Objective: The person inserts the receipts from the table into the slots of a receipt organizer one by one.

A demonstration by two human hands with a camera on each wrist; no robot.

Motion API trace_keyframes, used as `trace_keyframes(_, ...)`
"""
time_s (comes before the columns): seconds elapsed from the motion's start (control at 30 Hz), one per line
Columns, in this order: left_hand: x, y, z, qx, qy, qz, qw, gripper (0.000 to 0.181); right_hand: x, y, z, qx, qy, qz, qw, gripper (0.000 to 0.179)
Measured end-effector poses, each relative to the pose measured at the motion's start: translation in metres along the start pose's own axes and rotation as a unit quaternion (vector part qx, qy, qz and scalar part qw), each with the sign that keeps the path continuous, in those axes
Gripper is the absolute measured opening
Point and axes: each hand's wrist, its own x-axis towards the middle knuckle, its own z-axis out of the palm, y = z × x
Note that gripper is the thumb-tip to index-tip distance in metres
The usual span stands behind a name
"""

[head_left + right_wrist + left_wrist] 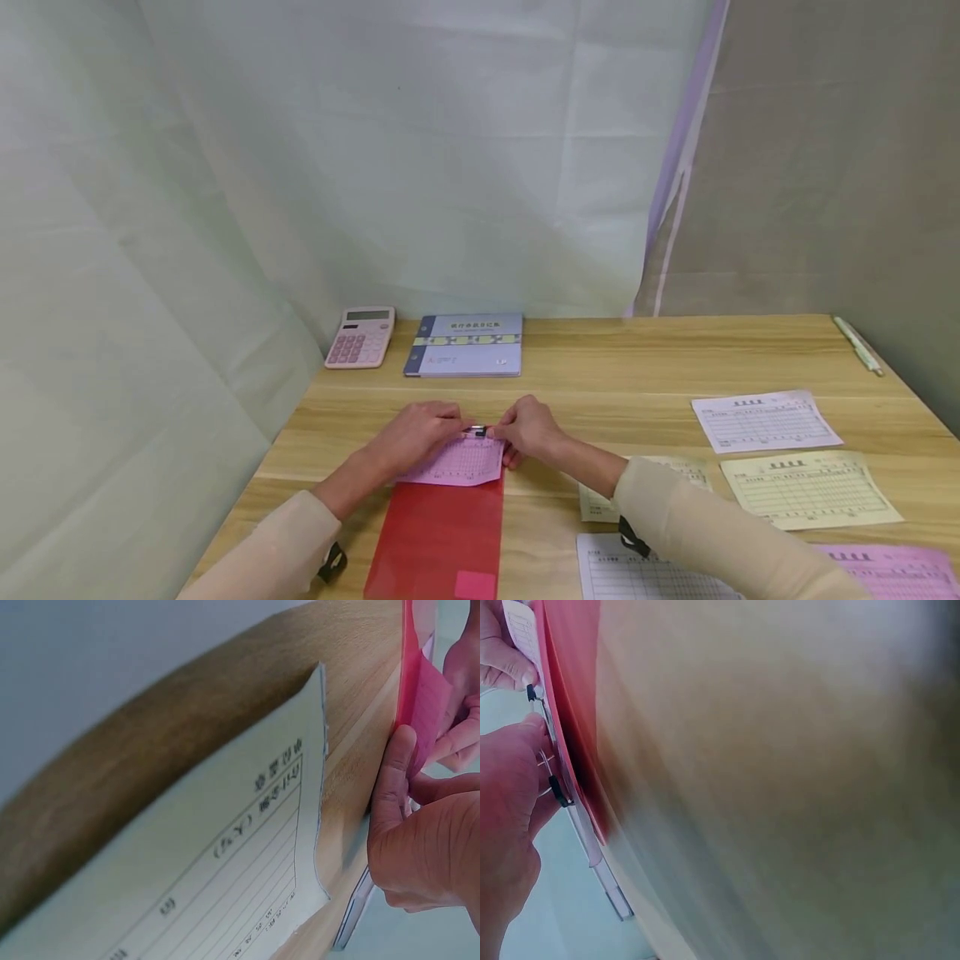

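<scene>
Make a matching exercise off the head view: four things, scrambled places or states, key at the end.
Things:
1. calculator
2. blue book
3. pen
4. red folder

Places or states:
A. near the far right corner of the table
B. partly covered by a pink slip
C. just left of the blue book
D. has a yellowish band across its cover

Pairs: 1-C, 2-D, 3-A, 4-B
</scene>
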Motion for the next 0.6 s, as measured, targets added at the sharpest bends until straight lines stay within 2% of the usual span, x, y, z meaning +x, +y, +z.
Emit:
trace_keyframes(0.13,-0.0002,0.0021,-0.0005,0.005,-0.01,-0.014,0.9998,0.031,0.0002,0.0012,0.0,0.001,0.0,0.0,1.0,0.017)
trace_keyframes(0.37,-0.0006,0.0064,-0.0001,-0.009,-0.006,-0.031,0.9995,0.032,-0.0015,-0.0017,-0.0033,-0.014,-0.016,0.013,0.9997,0.025)
trace_keyframes(0.6,-0.0022,0.0076,0.0019,0.014,-0.006,-0.026,0.9995,0.033,-0.0017,-0.0008,-0.0034,-0.021,-0.018,-0.003,0.9996,0.019)
